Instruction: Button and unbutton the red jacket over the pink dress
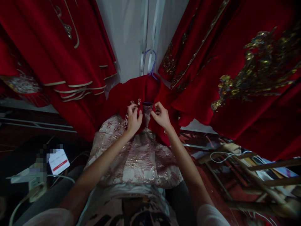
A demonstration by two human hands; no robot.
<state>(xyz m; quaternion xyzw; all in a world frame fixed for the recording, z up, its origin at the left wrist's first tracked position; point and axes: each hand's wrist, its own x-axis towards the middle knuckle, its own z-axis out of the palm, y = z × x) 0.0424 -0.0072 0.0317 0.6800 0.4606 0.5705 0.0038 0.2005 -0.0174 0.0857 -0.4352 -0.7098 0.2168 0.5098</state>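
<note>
In front of me a red jacket point(128, 89) hangs on a blue-purple hanger point(154, 62), its front edges parted. Below it, a pale brocade skirt point(138, 158) with a shiny gold pattern spreads over my lap. My left hand point(134, 118) is closed on the left front edge of the jacket, beside beaded trim point(126, 121). With thumb and fingers pinched, my right hand point(161, 116) grips the opposite front edge. Whether anything small lies between the right fingertips is hidden. Between the hands, a strip of pale cloth point(147, 114) shows in the opening.
Red garments point(77, 62) with pale piping hang at left. More red cloth with gold sequin embroidery point(249, 72) hangs at right. A lit phone point(58, 160) and a power strip point(37, 190) with cables are at lower left. A wooden rack point(254, 175) stands at lower right.
</note>
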